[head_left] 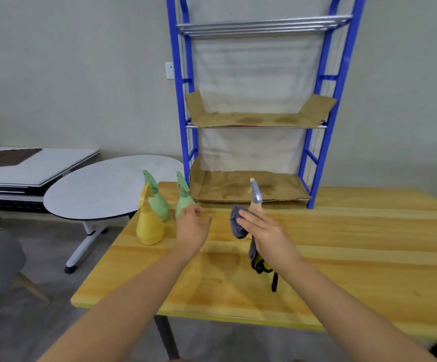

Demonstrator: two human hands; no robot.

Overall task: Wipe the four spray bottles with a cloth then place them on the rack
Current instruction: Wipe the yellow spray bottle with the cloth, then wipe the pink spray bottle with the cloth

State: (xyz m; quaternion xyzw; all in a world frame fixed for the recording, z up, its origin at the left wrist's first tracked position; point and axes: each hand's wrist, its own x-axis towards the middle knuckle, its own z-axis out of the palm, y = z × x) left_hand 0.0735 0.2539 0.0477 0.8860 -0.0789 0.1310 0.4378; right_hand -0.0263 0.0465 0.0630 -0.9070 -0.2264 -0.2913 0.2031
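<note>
Wooden table (342, 244) by grey wall; left hand (191, 228) loose; right hand (267, 231) grips cloth (237, 226)

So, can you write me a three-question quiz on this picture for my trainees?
1. True or false: one spray bottle already stands on the blue rack.
2. Which hand grips the grey cloth? A left, B right, C neither.
3. Fill in: ___ green spray bottles stand near the yellow spray bottle on the wooden table.
Key: 1 false, the shelves hold only cardboard; 2 B, the right hand; 3 two.
</note>
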